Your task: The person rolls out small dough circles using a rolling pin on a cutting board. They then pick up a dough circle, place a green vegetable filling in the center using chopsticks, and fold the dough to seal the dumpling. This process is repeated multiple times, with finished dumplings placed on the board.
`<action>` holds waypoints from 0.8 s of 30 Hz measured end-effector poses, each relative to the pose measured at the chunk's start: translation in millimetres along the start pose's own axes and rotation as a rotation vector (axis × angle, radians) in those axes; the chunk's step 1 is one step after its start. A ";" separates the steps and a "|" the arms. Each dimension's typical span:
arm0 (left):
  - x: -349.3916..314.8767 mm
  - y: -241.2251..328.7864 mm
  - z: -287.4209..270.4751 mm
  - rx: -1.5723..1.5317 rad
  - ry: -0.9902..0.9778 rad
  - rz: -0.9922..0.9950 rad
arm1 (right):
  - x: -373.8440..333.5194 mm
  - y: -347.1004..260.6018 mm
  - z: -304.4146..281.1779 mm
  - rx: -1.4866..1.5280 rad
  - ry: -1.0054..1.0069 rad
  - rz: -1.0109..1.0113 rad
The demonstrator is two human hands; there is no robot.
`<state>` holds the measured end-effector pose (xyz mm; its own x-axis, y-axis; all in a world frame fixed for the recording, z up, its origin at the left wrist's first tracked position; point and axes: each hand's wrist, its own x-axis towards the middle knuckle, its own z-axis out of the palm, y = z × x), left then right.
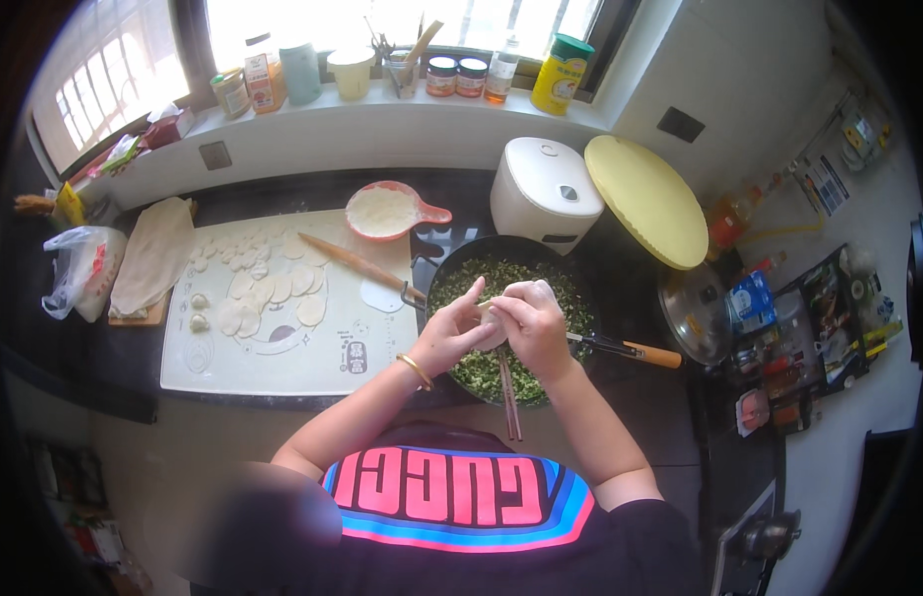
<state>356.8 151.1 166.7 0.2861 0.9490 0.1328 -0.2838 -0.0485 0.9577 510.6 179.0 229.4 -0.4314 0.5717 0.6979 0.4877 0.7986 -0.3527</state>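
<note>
Both hands come together over a dark pan (pixel 516 244) of chopped green filling (pixel 466 380). Between their fingertips is a pale dumpling (pixel 492 334), partly hidden by the fingers. My left hand (pixel 451 340), with a gold bangle at its wrist, is closed on the dumpling's left side. My right hand (pixel 537 326) pinches its upper right edge. Just below the hands, a pair of chopsticks (pixel 510 405) leans out over the pan's near rim. Left of the pan, thin round dough wrappers (pixel 273 288) and small dough pieces lie on a pale mat (pixel 193 370), with two folded dumplings (pixel 199 323) beside them.
A rolling pin (pixel 350 261) crosses the mat's far right part. Behind it stands a red handled bowl (pixel 436 215) of flour. A white rice cooker (pixel 546 184) and a yellow round board (pixel 648 204) stand behind the pan. A wooden-ended handle (pixel 652 355) sticks out right, near a glass lid (pixel 692 310).
</note>
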 end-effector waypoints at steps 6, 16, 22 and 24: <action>0.0 -0.7 3.5 -0.033 -0.004 0.054 | -5.3 0.8 5.9 0.097 -0.036 0.201; -2.2 0.4 5.2 -0.037 0.068 0.055 | -5.8 -2.2 2.7 0.301 0.048 0.445; -1.4 -4.6 4.8 0.006 0.057 0.081 | -15.0 4.2 14.3 0.058 0.027 0.230; -1.9 -9.9 3.0 0.008 0.070 0.095 | -15.6 2.7 14.9 0.051 0.043 0.185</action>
<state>361.9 148.8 157.8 0.1934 0.9594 0.2053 -0.2997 -0.1414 0.9435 507.4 175.0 208.3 -0.3049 0.7020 0.6436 0.5158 0.6898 -0.5080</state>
